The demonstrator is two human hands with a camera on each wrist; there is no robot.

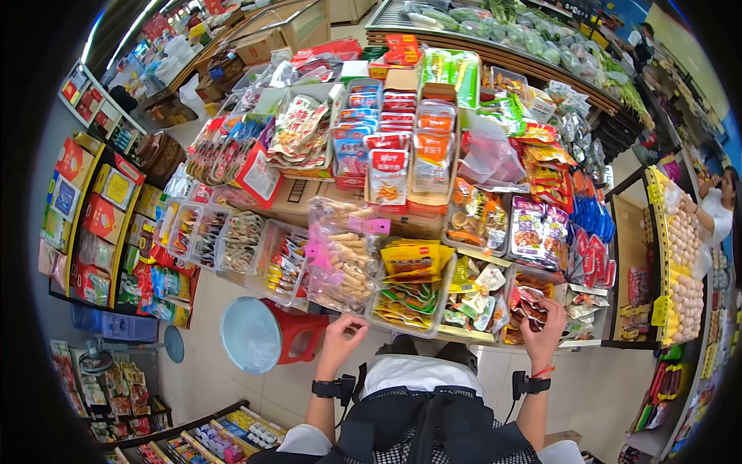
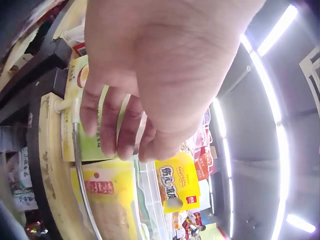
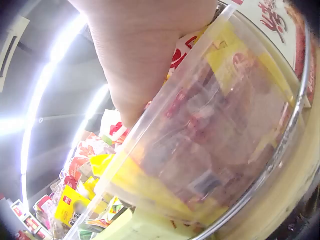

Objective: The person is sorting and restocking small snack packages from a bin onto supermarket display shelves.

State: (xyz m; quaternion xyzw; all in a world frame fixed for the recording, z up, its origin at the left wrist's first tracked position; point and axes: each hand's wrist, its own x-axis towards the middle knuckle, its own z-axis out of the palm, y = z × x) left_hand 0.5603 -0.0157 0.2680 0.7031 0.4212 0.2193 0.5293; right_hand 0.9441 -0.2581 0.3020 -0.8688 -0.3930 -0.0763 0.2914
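Observation:
I stand at a stepped display crowded with snack packets. My left hand (image 1: 344, 329) hovers at the front edge of a clear bin of green and yellow packets (image 1: 410, 298). In the left wrist view its fingers (image 2: 125, 125) hang loosely curled above those packets (image 2: 102, 145) and a wire rail (image 2: 80, 170), holding nothing. My right hand (image 1: 543, 321) reaches into a clear bin of red packets (image 1: 525, 300). In the right wrist view that hand (image 3: 145, 55) dips behind the bin's clear wall (image 3: 235, 125), and its fingers are hidden among the packets.
A red stool with a pale blue seat (image 1: 263, 332) stands on the floor by my left leg. Shelves of boxed goods (image 1: 93, 209) line the left side. An egg rack (image 1: 684, 263) and another person (image 1: 719, 205) are at the right. Vegetables (image 1: 502, 23) lie behind the display.

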